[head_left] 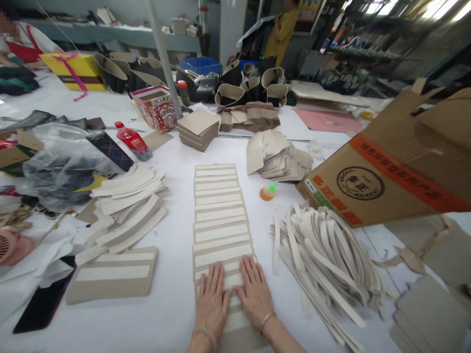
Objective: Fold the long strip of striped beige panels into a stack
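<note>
Both of my hands lie flat on the near part of a long row of overlapping grey-beige boards (pixel 222 233) with pale strips across them. My left hand (pixel 212 299) rests on the left side, fingers stretched forward. On the right side, my right hand (pixel 254 294) presses palm down, its thumb close to the left one. The boards under the palms are partly hidden. To the right is a big heap of long pale strips (pixel 327 260). A pile of wider curved strips (pixel 128 211) sits to the left, above a stack of grey boards (pixel 110 289) bearing two white strips.
A small bottle with a green tip (pixel 268 191) stands right of the row. Behind are stacked cut pieces (pixel 279 157), square boards (pixel 198 128) and a red-capped bottle (pixel 134 141). A cardboard box (pixel 368 181) leans at right. A black phone-like slab (pixel 42 304) lies left. People are in the background.
</note>
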`<state>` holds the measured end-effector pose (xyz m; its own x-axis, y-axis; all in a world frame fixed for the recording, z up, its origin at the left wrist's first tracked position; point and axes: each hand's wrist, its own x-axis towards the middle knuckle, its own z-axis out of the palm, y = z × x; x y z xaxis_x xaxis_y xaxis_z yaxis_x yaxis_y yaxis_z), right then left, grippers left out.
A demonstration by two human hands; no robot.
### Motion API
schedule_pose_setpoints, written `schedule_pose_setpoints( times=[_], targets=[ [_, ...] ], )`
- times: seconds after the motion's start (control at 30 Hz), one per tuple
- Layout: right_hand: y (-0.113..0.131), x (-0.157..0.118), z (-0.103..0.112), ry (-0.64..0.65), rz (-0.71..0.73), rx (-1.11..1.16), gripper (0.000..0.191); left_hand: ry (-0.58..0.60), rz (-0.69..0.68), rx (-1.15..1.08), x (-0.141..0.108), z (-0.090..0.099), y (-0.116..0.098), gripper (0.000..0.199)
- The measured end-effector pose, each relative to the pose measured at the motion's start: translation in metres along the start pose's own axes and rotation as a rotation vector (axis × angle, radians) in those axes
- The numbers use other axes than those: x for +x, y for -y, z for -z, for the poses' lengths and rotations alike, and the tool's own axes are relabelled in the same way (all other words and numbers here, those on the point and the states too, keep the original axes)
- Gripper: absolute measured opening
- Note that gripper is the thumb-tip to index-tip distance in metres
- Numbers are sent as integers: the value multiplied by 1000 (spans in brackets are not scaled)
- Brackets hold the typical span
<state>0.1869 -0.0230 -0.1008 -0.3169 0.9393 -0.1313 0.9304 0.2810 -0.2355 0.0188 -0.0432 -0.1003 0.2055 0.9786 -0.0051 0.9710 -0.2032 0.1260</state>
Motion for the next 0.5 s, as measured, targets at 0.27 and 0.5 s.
schedule_pose_setpoints(
  times=[0.27,0.5],
  targets=[
    [-6,65,11,-28,39,13,67,-27,85,4,63,0,27,57],
    [-10,73,18,-21,24,66,69,8,57,-4,71,4,37,58]
  ],
)
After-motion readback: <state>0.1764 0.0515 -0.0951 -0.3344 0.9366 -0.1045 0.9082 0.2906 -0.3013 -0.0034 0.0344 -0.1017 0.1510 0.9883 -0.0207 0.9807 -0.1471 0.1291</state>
